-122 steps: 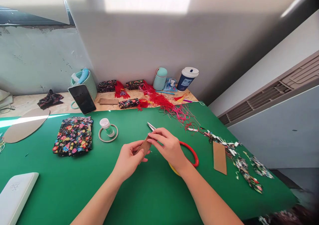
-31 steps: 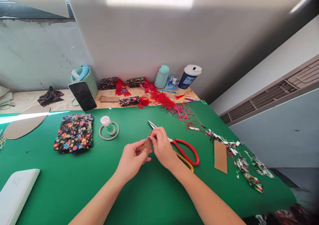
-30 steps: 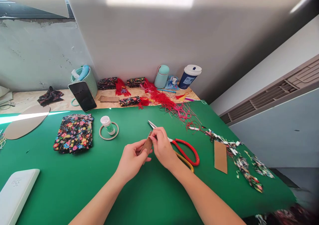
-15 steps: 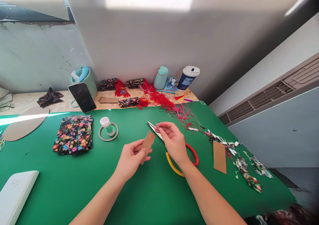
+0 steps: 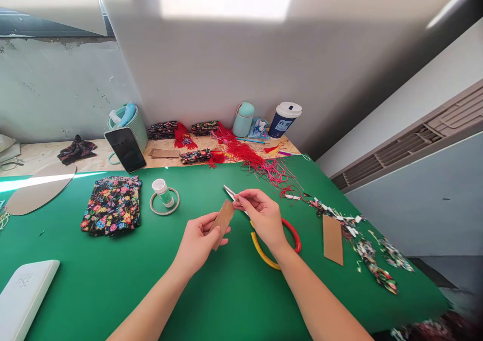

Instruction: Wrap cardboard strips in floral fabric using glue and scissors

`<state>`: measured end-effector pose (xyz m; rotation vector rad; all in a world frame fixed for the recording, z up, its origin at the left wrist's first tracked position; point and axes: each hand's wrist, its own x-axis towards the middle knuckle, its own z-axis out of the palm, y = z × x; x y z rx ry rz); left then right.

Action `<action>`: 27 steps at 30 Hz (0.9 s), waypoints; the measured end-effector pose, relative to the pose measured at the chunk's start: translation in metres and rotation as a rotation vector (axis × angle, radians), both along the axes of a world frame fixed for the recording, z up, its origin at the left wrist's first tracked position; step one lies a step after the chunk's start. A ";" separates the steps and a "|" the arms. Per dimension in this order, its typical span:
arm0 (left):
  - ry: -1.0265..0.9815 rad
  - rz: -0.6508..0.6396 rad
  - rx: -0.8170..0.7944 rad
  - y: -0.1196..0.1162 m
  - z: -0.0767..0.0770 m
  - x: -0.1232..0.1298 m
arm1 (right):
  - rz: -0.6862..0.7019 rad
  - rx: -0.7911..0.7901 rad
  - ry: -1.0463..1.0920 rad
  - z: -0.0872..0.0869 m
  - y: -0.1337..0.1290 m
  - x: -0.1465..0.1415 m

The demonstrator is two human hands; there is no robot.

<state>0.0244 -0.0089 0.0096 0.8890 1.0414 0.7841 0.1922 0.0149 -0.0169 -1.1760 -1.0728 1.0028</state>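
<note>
A small tan cardboard strip (image 5: 225,215) is held tilted in my left hand (image 5: 199,240), thumb on its face and fingers behind. My right hand (image 5: 262,215) is closed in a pinch close to the strip's upper corner; whatever sits between its fingertips is too small to make out. Beneath my right hand lies a pair of scissors (image 5: 293,234) with one red and one yellow handle, its blades pointing up and left, partly hidden. To the left, a green-and-white small bottle (image 5: 165,195) stands inside a ring-shaped band (image 5: 153,206) on the green table mat (image 5: 226,301).
Folded floral fabric (image 5: 111,205) and a white device (image 5: 28,295) lie left. A phone (image 5: 126,150) leans on a basket (image 5: 139,124). Red tassels (image 5: 245,155), a flask (image 5: 243,119) and a cup (image 5: 285,119) line the back. Cardboard (image 5: 332,240) and fabric scraps (image 5: 377,265) are right.
My right hand's pinching fingertips have come slightly down and left, closer to the cardboard strip's upper corner. The left hand keeps its hold on the strip, nearly still.
</note>
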 end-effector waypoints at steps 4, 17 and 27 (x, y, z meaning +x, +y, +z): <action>-0.005 0.014 -0.008 0.000 0.000 0.000 | -0.009 0.030 -0.001 0.000 0.001 0.000; -0.024 0.012 0.007 0.000 -0.003 -0.001 | 0.011 0.217 -0.326 0.006 -0.006 -0.002; 0.072 0.012 0.086 -0.003 -0.008 0.002 | -0.062 0.433 -0.688 0.002 -0.010 -0.014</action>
